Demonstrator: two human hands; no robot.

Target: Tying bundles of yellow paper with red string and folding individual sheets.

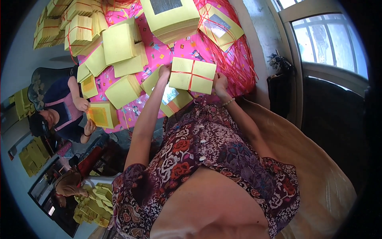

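Flowered shirt (195, 145) below, left hand (164, 72) and right hand (220, 84) grip a bundle (181, 81) (string (192, 74) already crossed); another stack (122, 92) seems untied.

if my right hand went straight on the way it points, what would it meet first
Your right hand would likely meet the tied yellow bundle first, at its right edge; depth is unclear.

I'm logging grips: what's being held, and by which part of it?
A red-tied yellow bundle, left hand at its left edge, right hand at its right edge.
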